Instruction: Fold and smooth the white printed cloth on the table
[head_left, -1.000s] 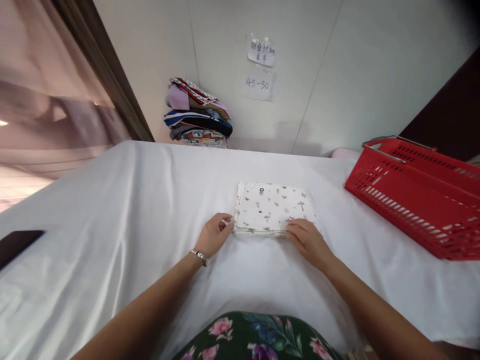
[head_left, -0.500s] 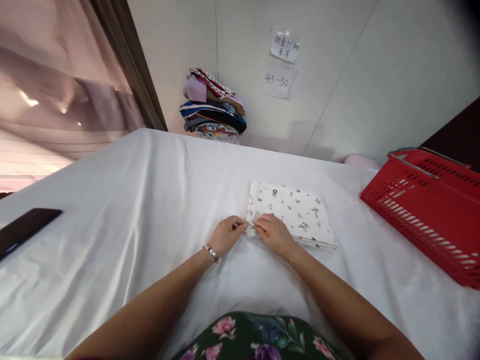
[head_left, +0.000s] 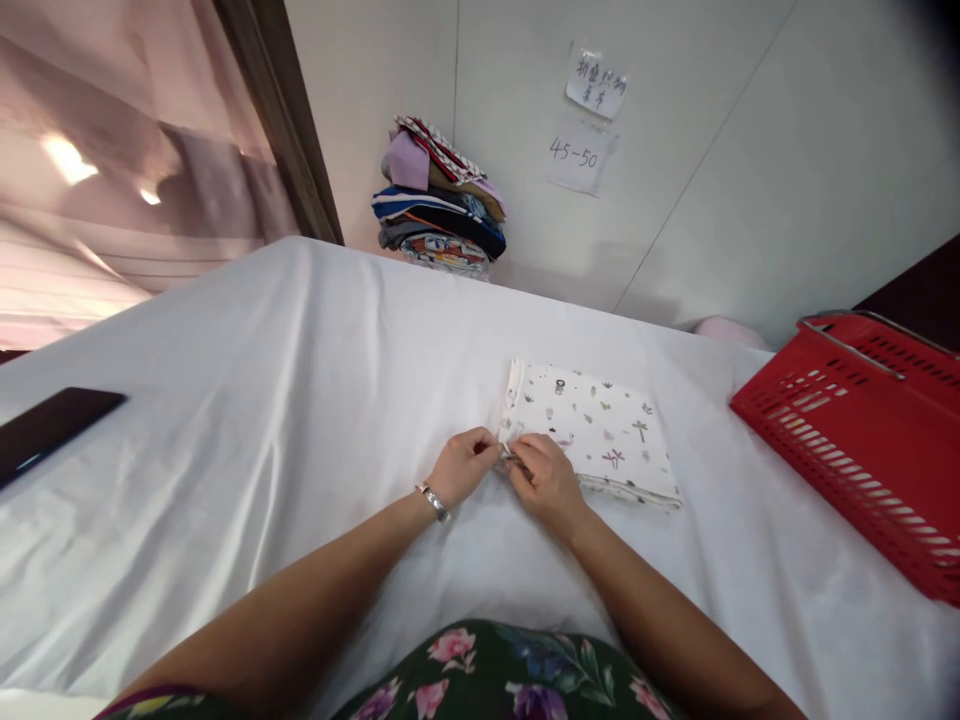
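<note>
A folded white cloth [head_left: 600,425] printed with small palm trees and other motifs lies flat on the white-covered table [head_left: 405,340]. Its near left corner is pinched by my left hand [head_left: 463,466], which wears a silver bracelet [head_left: 433,502] at the wrist. Close beside it, my right hand [head_left: 546,482] grips the near edge of the same corner with thumb and fingers. Several layers show along the cloth's near edge. My fingertips partly hide the corner itself.
A red plastic basket [head_left: 847,440] with metal handles stands at the right. A dark phone [head_left: 56,425] lies at the far left. Behind the table, folded fabrics [head_left: 442,205] are stacked against the wall, near two paper notes [head_left: 585,120]. A pinkish curtain [head_left: 150,180] hangs at the left.
The view has shifted slightly, so the scene sits a little to the right. Both hands stay at the cloth's corner, with the fingers slightly repositioned on it.
</note>
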